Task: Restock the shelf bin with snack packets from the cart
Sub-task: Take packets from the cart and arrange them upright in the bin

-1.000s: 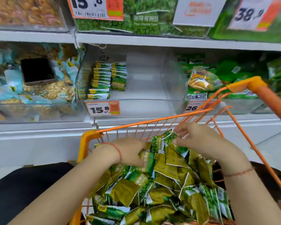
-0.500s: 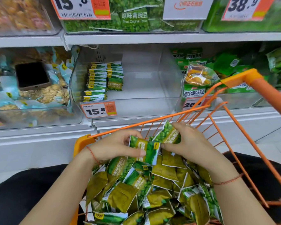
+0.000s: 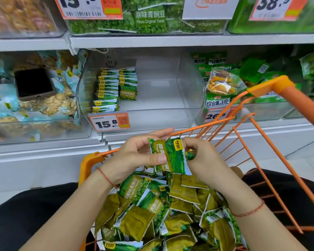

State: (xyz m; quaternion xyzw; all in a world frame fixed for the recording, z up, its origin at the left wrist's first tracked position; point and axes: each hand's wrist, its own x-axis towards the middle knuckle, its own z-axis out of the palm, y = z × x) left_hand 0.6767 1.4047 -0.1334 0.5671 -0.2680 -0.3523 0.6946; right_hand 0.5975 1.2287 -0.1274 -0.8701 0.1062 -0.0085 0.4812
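You've just lifted a few green pea packets (image 3: pixel 170 156) up out of the orange cart (image 3: pixel 272 87), left hand (image 3: pixel 134 156) and right hand (image 3: pixel 199 156) both pinching them, squaring them up below the clear shelf bin (image 3: pixel 170 120).

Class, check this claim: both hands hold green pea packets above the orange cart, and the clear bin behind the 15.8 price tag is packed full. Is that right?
Not quite. In the head view the clear bin holds only two short rows of packets at its left; the rest is bare. Both the left hand and right hand do hold green packets above the orange cart.
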